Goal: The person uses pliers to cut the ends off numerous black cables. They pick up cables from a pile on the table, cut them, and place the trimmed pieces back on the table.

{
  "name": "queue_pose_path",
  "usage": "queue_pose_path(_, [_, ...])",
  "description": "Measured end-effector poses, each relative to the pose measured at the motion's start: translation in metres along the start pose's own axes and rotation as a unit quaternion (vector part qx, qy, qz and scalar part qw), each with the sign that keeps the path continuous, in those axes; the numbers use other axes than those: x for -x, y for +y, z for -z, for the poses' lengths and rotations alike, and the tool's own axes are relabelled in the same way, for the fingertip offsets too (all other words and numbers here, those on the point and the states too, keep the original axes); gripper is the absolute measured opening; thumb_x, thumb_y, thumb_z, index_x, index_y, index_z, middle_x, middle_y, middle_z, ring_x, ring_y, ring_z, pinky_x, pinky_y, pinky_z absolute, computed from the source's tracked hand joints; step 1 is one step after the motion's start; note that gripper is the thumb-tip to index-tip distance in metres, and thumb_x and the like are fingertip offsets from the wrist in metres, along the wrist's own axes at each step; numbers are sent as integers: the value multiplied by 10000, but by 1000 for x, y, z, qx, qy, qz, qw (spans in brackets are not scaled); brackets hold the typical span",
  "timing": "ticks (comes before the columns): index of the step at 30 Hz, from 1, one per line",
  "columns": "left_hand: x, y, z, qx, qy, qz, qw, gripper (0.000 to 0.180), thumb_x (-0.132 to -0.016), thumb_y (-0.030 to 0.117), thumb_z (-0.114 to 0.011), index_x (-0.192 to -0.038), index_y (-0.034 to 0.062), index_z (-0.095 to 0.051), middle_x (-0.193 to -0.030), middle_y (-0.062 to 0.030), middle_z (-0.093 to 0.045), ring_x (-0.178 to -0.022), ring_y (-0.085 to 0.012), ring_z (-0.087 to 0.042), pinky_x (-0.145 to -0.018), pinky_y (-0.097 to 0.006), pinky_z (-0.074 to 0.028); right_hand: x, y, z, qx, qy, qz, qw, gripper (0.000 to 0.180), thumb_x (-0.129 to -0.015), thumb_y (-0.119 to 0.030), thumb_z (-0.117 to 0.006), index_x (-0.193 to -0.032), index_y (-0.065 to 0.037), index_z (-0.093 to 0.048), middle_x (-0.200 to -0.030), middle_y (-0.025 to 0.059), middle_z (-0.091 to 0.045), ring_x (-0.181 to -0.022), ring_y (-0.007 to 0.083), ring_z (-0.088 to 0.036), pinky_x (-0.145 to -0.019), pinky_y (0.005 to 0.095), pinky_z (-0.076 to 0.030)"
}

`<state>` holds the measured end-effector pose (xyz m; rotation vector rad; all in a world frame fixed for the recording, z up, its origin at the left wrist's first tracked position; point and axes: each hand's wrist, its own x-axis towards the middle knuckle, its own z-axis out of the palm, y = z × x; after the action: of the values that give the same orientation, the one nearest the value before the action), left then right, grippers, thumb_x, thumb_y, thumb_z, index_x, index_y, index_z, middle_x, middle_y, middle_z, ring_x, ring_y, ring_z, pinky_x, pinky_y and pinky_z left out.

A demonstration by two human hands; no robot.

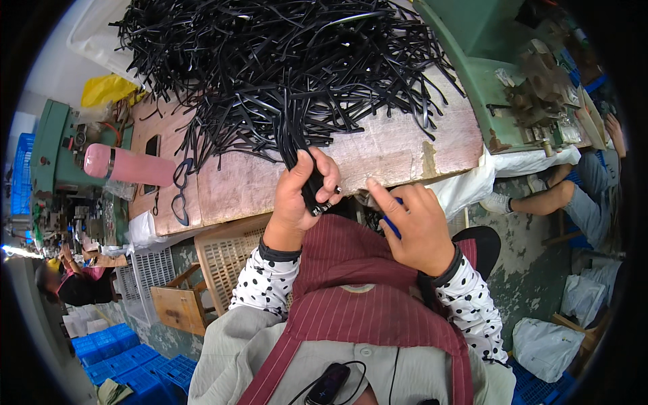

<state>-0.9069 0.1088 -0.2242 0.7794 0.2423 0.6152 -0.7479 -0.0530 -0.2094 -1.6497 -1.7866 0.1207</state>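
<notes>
My left hand is closed round a bundle of thin black strips, just over the table's near edge. The strips look like glasses temples, and their cut-looking ends stick out below the fingers. Beyond it, a large heap of the same black strips covers the far part of the table. My right hand is closed on a slim blue tool, mostly hidden by the fingers. Its index finger points toward the bundle without touching it.
On the table's left lie a pink bottle, a dark phone and a blue glasses frame. A beige plastic crate stands under the near edge. Green machines flank the table. At right another person's leg shows.
</notes>
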Motion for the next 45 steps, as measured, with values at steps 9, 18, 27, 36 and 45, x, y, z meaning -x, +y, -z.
queue_pose_path(9, [0,0,-7,172,-68,92,978,440,-1037,474,-353,-898,87,-510,-670,-13,-464,-504,-62,-384,-491,-240,-419,-7,-9,1,56,-21,32,998,685,-715,-45,-647,-1379,-168,-535,-906,72,-527,-809,265,-503,-720,389,-380])
queue_pose_path(18, [-6,-13,-11,163,-82,143,973,448,-1037,475,-351,-910,72,-499,-666,-24,-467,-478,-55,-377,-465,-224,-419,6,-9,10,60,-29,12,998,705,-688,-28,-642,-1373,-158,-539,-889,71,-518,-791,267,-492,-699,391,-360])
queue_pose_path(27, [6,-33,-18,57,-59,-76,994,406,-1043,435,-359,-888,78,-474,-660,-49,-473,-508,-103,-405,-485,-251,-375,18,-17,1,20,-17,-38,999,783,-642,-18,-654,-1396,-170,-509,-815,65,-469,-720,259,-484,-618,391,-388])
queue_pose_path(36, [20,-37,-18,-141,-16,-283,948,482,-944,499,-563,-882,22,-524,-939,-96,-477,-605,-98,-497,-572,-229,-456,14,-53,-4,-106,-55,-180,976,748,-737,-73,-687,-1442,-115,-441,-802,113,-515,-752,306,-556,-684,409,-474])
queue_pose_path(45, [18,-40,-4,-69,-42,-239,968,461,-941,480,-586,-909,23,-533,-929,-88,-473,-606,-96,-491,-566,-234,-440,7,-72,-3,-71,-87,-245,963,746,-752,-85,-694,-1449,-144,-435,-825,115,-527,-774,320,-565,-706,409,-478])
